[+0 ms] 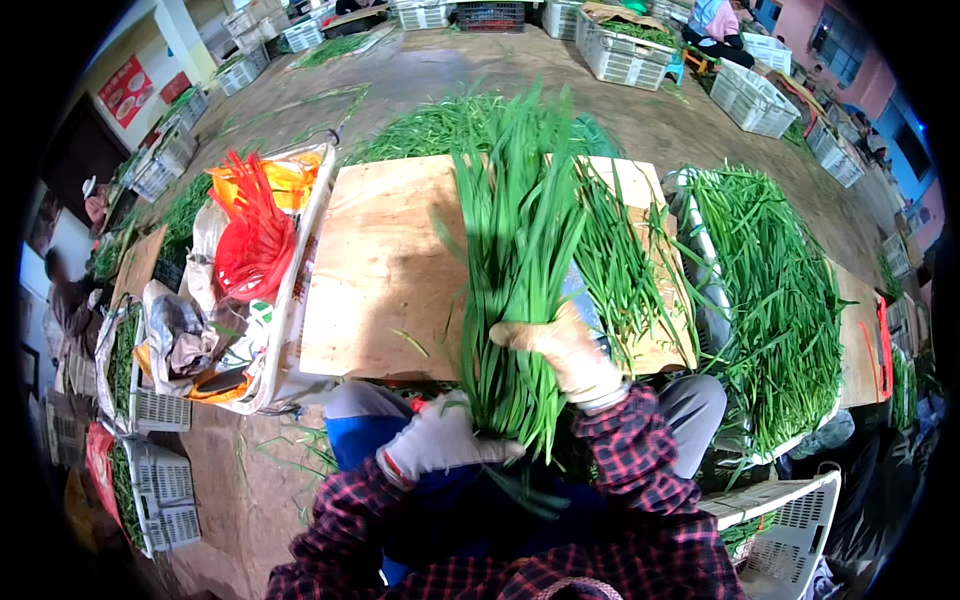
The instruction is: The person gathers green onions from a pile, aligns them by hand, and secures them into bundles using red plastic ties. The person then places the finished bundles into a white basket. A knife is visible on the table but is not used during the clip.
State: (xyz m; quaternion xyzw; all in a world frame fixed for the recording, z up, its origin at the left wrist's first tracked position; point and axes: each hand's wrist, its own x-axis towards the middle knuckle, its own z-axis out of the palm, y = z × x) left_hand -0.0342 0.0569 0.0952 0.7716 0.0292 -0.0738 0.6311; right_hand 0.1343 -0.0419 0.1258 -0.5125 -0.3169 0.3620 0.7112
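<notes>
A thick bunch of long green leafy stalks, perhaps garlic chives, (517,247) stands out over a wooden board (382,262) across my knees. My right hand (566,352), in a pale work glove, is closed around the bunch near its lower part. My left hand (450,442), in a white glove, is by the bunch's lower end, thumb pointing right; whether it grips any stalks is unclear. More loose stalks (622,277) lie on the board's right side, beside a partly covered blue-grey flat object (577,296).
Left of the board, a white crate (277,360) holds red ties (259,255) and bags. At right stands a crate heaped with green stalks (780,300). Stalks also lie on the floor beyond the board (427,131). Other people (75,307) sit among crates farther off.
</notes>
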